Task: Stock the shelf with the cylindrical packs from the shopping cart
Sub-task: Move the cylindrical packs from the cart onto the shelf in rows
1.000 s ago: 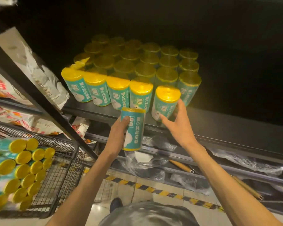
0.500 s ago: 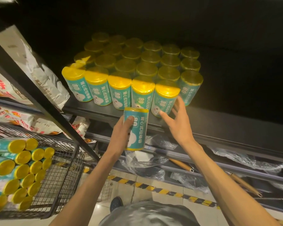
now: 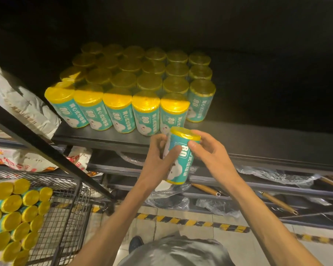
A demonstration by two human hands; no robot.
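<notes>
both hands grip pack near shelf edge; placing step; next: stand it in front row's right gap.

**Room on the right, wall of packs on the left**

The shelf lies bare to the right of the stocked packs, an open run of dark board. The front-row gap beside the last front pack is open too, with the rearward corner pack behind it. To the left, a slanted black post and the wire cart crowd the approach.
</notes>
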